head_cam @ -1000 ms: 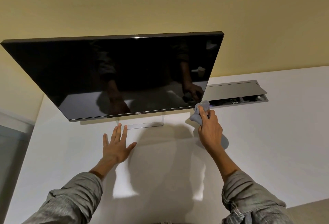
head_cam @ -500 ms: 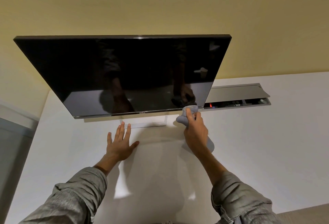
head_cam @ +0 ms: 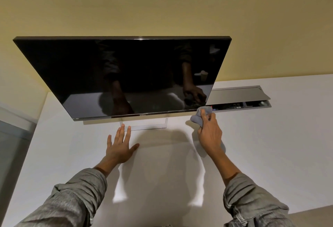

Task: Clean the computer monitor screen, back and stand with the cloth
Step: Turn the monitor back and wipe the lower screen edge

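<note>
A black flat monitor with a dark, switched-off screen stands on a white desk, tilted toward me. Its pale frame-shaped stand shows under the lower edge. My right hand grips a bunched grey cloth and presses it against the screen's lower right corner. My left hand lies flat on the desk with fingers spread, its fingertips touching the stand's front edge. The monitor's back is hidden.
An open grey cable hatch with sockets inside is set into the desk right of the monitor. A yellow wall rises behind. The desk's left edge drops off beside a grey surface.
My right hand slid the cloth left along the monitor's bottom edge, then back right to the lower right corner. My left hand stayed flat on the desk.
</note>
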Demonstrator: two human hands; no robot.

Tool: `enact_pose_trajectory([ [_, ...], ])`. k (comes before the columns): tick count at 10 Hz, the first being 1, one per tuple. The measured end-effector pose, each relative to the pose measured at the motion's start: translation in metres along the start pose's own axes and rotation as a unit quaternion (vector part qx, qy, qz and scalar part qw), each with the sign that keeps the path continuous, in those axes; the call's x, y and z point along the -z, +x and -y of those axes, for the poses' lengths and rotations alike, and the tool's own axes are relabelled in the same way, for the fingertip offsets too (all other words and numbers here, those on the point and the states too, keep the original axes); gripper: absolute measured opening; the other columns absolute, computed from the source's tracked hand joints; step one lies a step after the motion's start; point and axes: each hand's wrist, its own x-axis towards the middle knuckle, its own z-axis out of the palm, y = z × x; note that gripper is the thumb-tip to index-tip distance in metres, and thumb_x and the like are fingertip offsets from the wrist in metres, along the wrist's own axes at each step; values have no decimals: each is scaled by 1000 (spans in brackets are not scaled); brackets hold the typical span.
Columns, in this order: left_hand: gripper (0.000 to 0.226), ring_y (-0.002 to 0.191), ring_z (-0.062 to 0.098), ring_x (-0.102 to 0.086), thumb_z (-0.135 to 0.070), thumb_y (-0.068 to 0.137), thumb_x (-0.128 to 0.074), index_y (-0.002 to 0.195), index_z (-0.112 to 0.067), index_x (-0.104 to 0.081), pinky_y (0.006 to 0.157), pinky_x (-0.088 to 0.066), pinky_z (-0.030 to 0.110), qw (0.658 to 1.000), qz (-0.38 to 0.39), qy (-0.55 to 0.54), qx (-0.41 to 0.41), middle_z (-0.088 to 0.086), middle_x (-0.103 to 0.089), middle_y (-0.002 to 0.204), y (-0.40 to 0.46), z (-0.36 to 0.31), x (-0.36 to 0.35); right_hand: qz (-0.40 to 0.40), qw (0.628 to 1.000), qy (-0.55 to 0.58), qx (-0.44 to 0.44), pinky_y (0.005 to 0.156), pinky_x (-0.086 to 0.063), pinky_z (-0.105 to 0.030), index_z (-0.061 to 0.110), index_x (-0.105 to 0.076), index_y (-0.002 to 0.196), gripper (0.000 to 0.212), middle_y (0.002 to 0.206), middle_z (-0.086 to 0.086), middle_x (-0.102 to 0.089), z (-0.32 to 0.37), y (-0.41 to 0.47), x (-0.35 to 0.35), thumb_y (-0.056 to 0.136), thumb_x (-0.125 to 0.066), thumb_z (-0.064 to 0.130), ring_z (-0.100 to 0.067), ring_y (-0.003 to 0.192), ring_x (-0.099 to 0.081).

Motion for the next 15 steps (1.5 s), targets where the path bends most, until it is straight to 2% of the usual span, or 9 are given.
enact_pose_trajectory([
  [1, 89, 147, 25, 16, -72, 87, -23, 150, -26, 18, 115, 10, 53, 1000, -2, -4, 0, 5, 28, 156, 0, 0, 0, 16, 998, 36, -51, 98, -45, -42, 27, -40, 141, 43, 135, -4, -44, 8, 7, -16, 100, -45, 37, -25, 117, -52],
  [2, 88, 147, 26, 17, -72, 88, -24, 150, -26, 19, 115, 11, 53, 1000, 0, 0, -2, 5, 28, 156, -1, -1, 0, 28, 996, 59, 54, 95, -50, -33, 28, -48, 135, 42, 134, 1, -42, 27, 1, -40, 95, -57, 18, -14, 113, -49],
  [5, 89, 148, 26, 14, -73, 86, -24, 151, -27, 15, 114, 12, 53, 1000, -11, -6, -5, 4, 25, 158, -1, -1, 0, 27, 982, 2, 186, 75, -58, -30, 31, -62, 120, 28, 123, -1, -54, 72, -13, -45, 95, -57, 19, -17, 100, -57],
  [7, 92, 148, 28, 9, -82, 78, -19, 152, -34, 8, 109, 17, 53, 999, -31, -19, -35, -1, 19, 160, -1, 17, -5, 30, 999, 5, -33, 100, -47, -44, 28, -35, 147, 53, 141, -9, -41, 55, -13, -1, 97, -51, 23, -29, 121, -49],
  [8, 96, 148, 27, 14, -87, 73, -8, 151, -34, 11, 107, 19, 54, 998, -25, -25, -57, -4, 25, 158, 0, 23, -8, 43, 999, 20, -8, 94, -49, -41, 26, -35, 146, 53, 140, -9, -41, 60, -16, -8, 96, -50, 19, -29, 117, -52],
  [10, 97, 140, 23, 34, -89, 66, 3, 143, -37, 31, 110, 18, 56, 997, 7, -39, -65, -6, 46, 146, 2, 28, -8, 100, 993, 48, 33, 97, -49, -39, 27, -52, 127, 69, 133, 2, -43, 95, -23, -34, 81, -18, 66, -14, 114, -48],
  [11, 96, 134, 20, 42, -86, 74, -14, 140, -37, 35, 110, 18, 56, 996, 30, -43, -66, -6, 50, 143, 2, 30, -5, 93, 994, 56, 26, 91, -50, -40, 25, -48, 131, 52, 129, -1, -44, 114, -30, -34, 88, -35, 51, -18, 108, -51],
  [12, 111, 127, 21, 47, -84, 74, -39, 136, -37, 41, 109, 20, 57, 994, 55, -45, -82, -4, 52, 141, 0, 29, 2, 65, 996, 42, 48, 81, -50, -39, 24, -38, 142, 57, 129, -8, -45, 119, -32, -41, 88, -49, 9, -30, 104, -54],
  [15, 123, 130, 25, 46, -89, 67, -43, 131, -36, 47, 107, 21, 57, 991, 83, -56, -83, -3, 53, 141, 2, 30, 5, -57, 971, 125, 196, 80, -58, -27, 12, -61, 123, 28, 114, -4, -59, 178, -51, -60, 99, -48, 10, -14, 94, -61],
])
